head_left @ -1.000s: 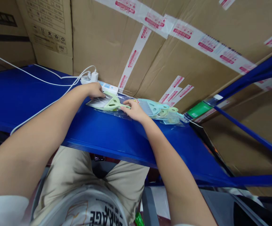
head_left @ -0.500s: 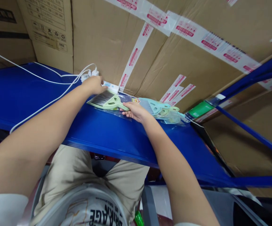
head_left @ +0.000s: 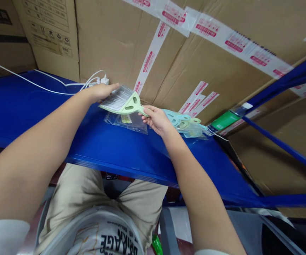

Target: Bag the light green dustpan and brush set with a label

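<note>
Fingers (head_left: 144, 119) of my right hand (head_left: 156, 119) pinch the handle of a pale-green, triangular plastic brush (head_left: 132, 104) above the blue surface (head_left: 110, 148); whether my left hand (head_left: 103, 92) grips its bristles, I cannot tell. I'd call this two-handed handling, calling for even support.

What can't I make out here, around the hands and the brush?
All in the head view:
End of the green brush's handle: covered by the right hand.
Left hand's grip: most fingers hidden behind the hand itself and the bristles.
Yellow label's print: too small and blurred.
Left carton's full width: cut off by the picture's left edge.
</note>
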Available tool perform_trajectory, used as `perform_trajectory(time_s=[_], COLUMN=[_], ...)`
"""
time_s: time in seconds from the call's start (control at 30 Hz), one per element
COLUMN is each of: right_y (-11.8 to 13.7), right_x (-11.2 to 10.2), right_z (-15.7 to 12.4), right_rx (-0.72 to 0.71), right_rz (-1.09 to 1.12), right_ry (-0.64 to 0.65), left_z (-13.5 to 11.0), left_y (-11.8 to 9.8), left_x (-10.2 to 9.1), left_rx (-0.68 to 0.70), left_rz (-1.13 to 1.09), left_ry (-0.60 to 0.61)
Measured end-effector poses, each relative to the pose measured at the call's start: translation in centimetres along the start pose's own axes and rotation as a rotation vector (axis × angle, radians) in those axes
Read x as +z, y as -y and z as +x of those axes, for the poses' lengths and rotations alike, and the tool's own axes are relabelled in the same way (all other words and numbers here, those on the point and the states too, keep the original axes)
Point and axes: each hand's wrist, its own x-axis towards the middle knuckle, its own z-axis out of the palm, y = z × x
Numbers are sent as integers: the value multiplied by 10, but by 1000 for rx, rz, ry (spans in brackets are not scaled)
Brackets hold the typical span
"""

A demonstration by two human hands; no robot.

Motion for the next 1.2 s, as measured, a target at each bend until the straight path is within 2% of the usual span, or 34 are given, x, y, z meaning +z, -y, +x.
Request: perform_trajectory(time_s=[0.1, 0.2, 0.63, 0.9, 1.2], right_y=[0, -3, -12, -8, -12], right_x=[-4, -7, -18, -10, -27], right_z=[2, 6, 16, 11, 21], right_rx=[-33, -35, -82, -91, -179], right_rz=[29, 82, 86, 84, 40], right_ry=[-5, -18, -56, -140, -65], left_z=[-8, -15, -26, -23, -20], left_y=[-8, -14, -22, -19, -22], left_x=[3, 4, 10, 11, 12], left_rx=[-81, -34, -11, -14, -73], left_rz=[-218, -296, -409, -503, -631], left_ry=[23, 29, 150, 149, 119])
